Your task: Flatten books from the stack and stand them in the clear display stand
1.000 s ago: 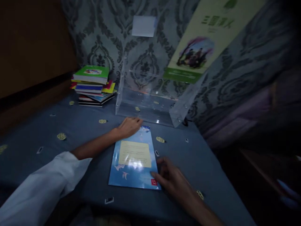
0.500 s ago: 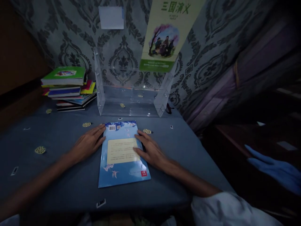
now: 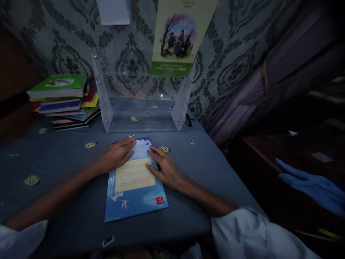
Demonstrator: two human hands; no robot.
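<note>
A blue book (image 3: 134, 198) with a pale yellow text panel lies back cover up on the blue tablecloth. Across its upper left corner rests my left hand (image 3: 114, 155), fingers stretched out flat and hiding the spot where the barcode is printed. My right hand (image 3: 167, 169) lies over the book's right edge, its fingers spread and their tips on the cover. Neither hand grips anything.
Behind the book stands a clear acrylic rack (image 3: 140, 124). To its left is a stack of books (image 3: 58, 102), a green one on top. A green-and-cream poster (image 3: 178, 39) hangs above. Right of the table are a purple curtain (image 3: 242, 104) and a blue glove (image 3: 309, 183).
My left hand has slid rightward from the book's left edge onto its upper cover, covering the barcode. My right hand stays at the right edge. The view has shifted slightly.
</note>
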